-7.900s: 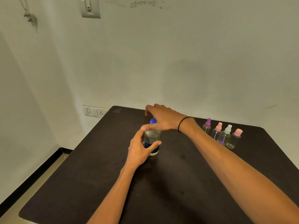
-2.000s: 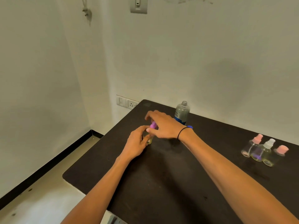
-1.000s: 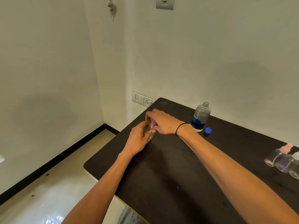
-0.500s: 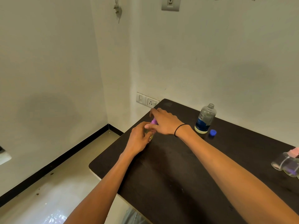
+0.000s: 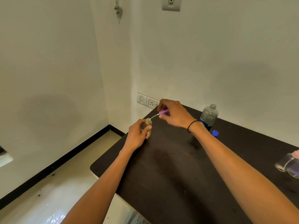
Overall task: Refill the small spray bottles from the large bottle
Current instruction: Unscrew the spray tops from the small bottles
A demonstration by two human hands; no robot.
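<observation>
My left hand (image 5: 137, 136) grips a small clear spray bottle (image 5: 148, 127) that stands near the table's left edge, its neck uncovered. My right hand (image 5: 175, 114) pinches the purple spray head (image 5: 163, 112) just above and to the right of it. The head's thin white tube slants down toward the bottle's mouth. The large clear bottle (image 5: 208, 117) with a blue label stands uncapped at the back of the table. Its blue cap (image 5: 215, 133) lies beside it.
The dark table (image 5: 178, 175) sits against a white wall with a socket plate (image 5: 148, 101) at its back left corner. More small spray bottles (image 5: 289, 164) with pink tops stand at the right edge of view. Floor lies beyond the table's left edge.
My right hand has lifted the purple spray head off the small bottle and pulled it up to the right, drawing the tube out. The view has also shifted slightly left.
</observation>
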